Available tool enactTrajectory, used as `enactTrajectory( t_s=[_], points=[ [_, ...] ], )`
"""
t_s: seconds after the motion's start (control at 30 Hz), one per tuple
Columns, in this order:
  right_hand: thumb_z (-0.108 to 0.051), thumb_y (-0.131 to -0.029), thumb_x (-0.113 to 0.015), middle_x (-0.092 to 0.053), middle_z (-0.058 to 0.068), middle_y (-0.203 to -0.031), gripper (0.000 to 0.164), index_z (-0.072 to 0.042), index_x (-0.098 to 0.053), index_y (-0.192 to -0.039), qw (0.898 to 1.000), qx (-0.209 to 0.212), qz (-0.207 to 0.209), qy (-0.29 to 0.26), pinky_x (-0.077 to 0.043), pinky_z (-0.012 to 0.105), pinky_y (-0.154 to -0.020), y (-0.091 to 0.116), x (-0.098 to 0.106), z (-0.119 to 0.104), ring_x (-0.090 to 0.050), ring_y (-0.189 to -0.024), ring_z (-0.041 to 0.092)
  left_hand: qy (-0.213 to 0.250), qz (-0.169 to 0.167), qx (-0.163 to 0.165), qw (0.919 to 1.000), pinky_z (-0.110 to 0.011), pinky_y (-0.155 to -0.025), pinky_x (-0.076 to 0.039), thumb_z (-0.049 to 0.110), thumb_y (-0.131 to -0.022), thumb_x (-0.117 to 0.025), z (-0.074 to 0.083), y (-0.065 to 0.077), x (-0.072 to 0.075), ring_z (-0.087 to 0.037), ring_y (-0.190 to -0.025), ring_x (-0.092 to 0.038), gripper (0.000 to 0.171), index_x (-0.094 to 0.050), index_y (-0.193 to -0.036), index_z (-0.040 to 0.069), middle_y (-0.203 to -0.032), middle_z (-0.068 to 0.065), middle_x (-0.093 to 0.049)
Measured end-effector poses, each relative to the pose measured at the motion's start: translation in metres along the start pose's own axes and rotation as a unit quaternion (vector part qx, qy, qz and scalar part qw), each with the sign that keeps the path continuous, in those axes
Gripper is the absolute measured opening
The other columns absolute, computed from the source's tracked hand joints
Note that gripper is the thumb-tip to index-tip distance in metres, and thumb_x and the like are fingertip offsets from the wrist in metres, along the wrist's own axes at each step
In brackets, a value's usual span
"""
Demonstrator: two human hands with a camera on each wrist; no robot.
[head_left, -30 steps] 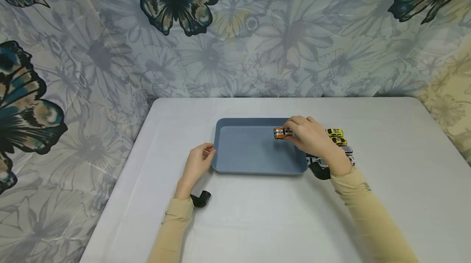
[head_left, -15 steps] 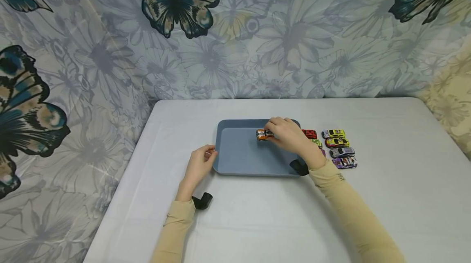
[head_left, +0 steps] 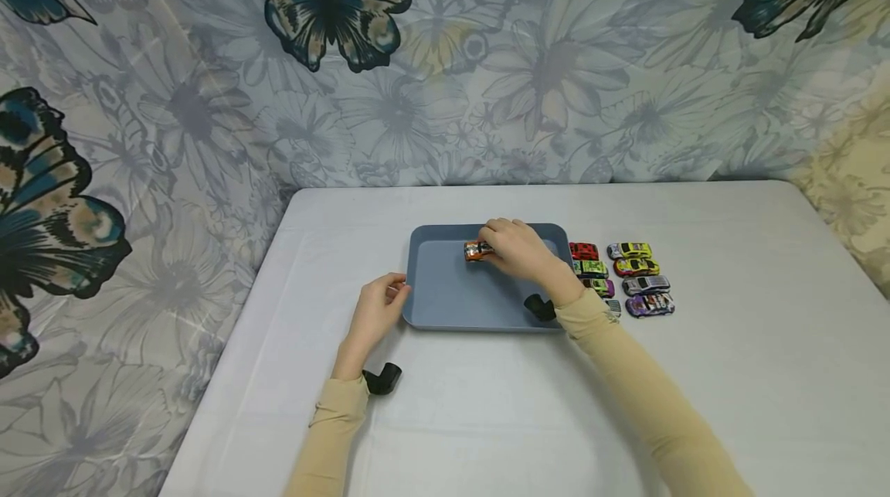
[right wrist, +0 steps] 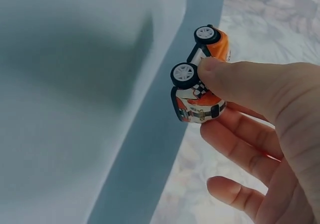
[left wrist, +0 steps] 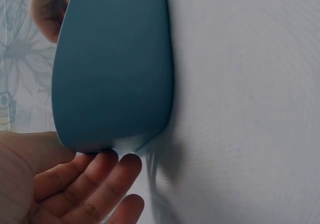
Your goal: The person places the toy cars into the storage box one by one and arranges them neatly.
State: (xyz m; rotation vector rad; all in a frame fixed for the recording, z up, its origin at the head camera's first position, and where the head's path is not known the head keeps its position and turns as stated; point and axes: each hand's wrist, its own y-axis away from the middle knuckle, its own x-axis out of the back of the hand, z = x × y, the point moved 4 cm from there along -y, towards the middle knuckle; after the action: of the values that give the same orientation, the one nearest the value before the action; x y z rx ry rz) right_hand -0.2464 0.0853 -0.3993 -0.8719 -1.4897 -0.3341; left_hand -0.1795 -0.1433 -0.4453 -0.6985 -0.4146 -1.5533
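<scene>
My right hand point(head_left: 518, 251) pinches an orange and white toy car point(head_left: 476, 251) above the back middle of the blue-grey tray point(head_left: 445, 300). In the right wrist view, the thumb presses the side of the car point(right wrist: 192, 106) between its white-spoked wheels, with fingers behind it. Ring and little fingers stay off the car. At the tray's left side, my left hand point(head_left: 371, 315) holds the rim. The left wrist view shows its thumb on the tray's edge point(left wrist: 112, 73) and fingertips point(left wrist: 132, 164) against the outer wall.
Right of the tray, several toy cars stand in two columns on the white table point(head_left: 473, 412), among them a red one point(head_left: 584, 251), a yellow one point(head_left: 636, 267) and a purple one point(head_left: 650, 305). My right forearm point(head_left: 626, 373) partly covers the nearer column. A butterfly-patterned cloth point(head_left: 445, 95) hangs behind.
My right hand has carried the orange toy car leftward over the tray, from its right part to the back middle. More cars on the right now show. The left hand stays at the rim.
</scene>
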Motion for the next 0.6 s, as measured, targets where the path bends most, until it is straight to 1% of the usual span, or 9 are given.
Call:
enactTrajectory(
  t_s=[0.27,0.6],
  points=[
    [-0.016,-0.079,-0.075,-0.061,0.007,-0.086,0.020,-0.006,-0.066,-0.093,1.000,-0.016,-0.011,-0.002,-0.047,0.037,-0.066,-0.017,-0.013,-0.002,-0.058,-0.079,0.023,-0.008,0.004,-0.006,0.9999,-0.032,-0.068,-0.054,0.010,-0.091,-0.059,0.000,-0.001,-0.001,-0.021,-0.076,-0.062,0.024,-0.063,-0.110,-0.005,-0.091,-0.013,-0.064],
    [-0.017,-0.080,-0.073,-0.061,0.007,-0.085,0.019,-0.005,-0.066,-0.093,0.999,-0.020,-0.029,0.020,-0.047,0.037,-0.066,-0.036,-0.027,-0.010,-0.058,-0.079,0.023,-0.009,0.004,-0.004,0.9999,-0.032,-0.068,-0.053,0.009,-0.091,-0.059,0.001,-0.001,-0.001,-0.021,-0.076,-0.063,0.024,-0.063,-0.109,-0.005,-0.091,-0.012,-0.064]
  ],
)
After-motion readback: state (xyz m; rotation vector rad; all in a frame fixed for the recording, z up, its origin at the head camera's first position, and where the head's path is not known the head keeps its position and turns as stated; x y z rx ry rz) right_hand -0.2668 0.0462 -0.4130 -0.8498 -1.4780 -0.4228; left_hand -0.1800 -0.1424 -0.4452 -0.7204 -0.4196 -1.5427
